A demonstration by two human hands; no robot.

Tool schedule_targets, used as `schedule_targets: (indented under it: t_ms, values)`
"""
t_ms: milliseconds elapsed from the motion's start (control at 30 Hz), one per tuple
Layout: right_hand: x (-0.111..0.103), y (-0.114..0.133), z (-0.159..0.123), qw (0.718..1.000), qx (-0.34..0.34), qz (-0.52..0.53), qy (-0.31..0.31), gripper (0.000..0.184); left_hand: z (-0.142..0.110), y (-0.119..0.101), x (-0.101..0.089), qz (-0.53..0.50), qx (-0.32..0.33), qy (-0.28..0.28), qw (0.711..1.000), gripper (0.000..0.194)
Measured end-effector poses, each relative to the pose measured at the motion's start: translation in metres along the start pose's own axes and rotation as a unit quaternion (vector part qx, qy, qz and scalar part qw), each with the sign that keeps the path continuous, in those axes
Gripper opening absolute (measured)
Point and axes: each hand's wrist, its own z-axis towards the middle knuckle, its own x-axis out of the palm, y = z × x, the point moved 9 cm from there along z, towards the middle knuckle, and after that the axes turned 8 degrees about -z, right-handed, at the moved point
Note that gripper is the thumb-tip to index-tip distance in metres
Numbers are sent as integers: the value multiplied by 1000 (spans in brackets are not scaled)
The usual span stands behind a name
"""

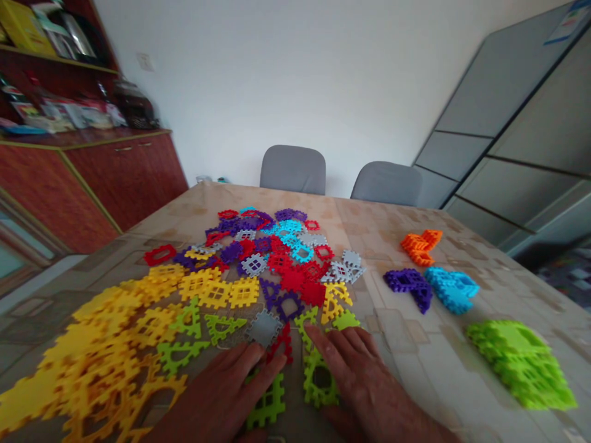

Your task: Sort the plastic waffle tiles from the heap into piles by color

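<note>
Head camera: Our left hand and right hand lay open and palm-down at the near edge of a heap of plastic waffle-grid building pieces, neither one clenched. The left fingertips rested just below a grey square piece and beside a red piece, with a green square piece partly under the hand. The right fingers lay flat across the top of a lime-green square piece, touching it without closing around it. Yellow pieces spread in a dense drift to our left, with lime triangular pieces between them and the hands. To our right on the patterned tablecloth sat joined clusters of orange pieces, purple pieces, blue pieces and lime pieces. Two grey chairs stood beyond the table.
</note>
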Motion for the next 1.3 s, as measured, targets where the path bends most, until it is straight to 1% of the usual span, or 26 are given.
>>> schedule_targets:
  t_ms: [100, 200, 333, 467, 600, 700, 800, 900, 967, 1067, 1167, 1300]
  values:
    - [4, 0, 1, 1000, -5, 4, 14, 105, 1, -1, 0, 12, -5, 9, 1000, 85]
    - [7, 0, 0, 1000, 6, 3, 6, 106, 3, -1, 1, 18, -6, 22, 1000, 83]
    - [13, -1, 0, 999, 28, -15, 8, 109, 4, 0, 0, 8, 2, 13, 1000, 81]
    - [19, -1, 1, 999, 35, -17, 32, 104, 4, 2, 0, -3, 3, 9, 1000, 84]
    - [11, -3, 2, 1000, 15, 2, 21, 102, 4, 0, -1, -5, -1, 9, 1000, 83]
    - [5, -5, 5, 1000, -16, 15, 13, 105, 3, -1, 0, 3, -3, 15, 1000, 84]
    - [8, -4, 8, 998, -38, 23, 44, 107, 2, 0, 0, 1, -3, 14, 1000, 87]
    - [10, -3, 9, 996, -37, 30, 74, 102, 1, 3, -1, -15, -4, 5, 1000, 89]
    - [8, -2, 10, 996, -34, 33, 77, 101, 1, 5, -4, -14, -7, -1, 1000, 89]
    - [9, 1, 11, 995, -41, 36, 81, 101, 2, 4, -7, -3, -13, 4, 1000, 88]
    - [9, 3, 12, 994, -60, 42, 85, 102, 1, 1, -9, 5, -15, 11, 1000, 85]
    - [2, 4, 9, 992, -86, 65, 69, 103, 0, 2, -9, 20, -21, 9, 1000, 85]
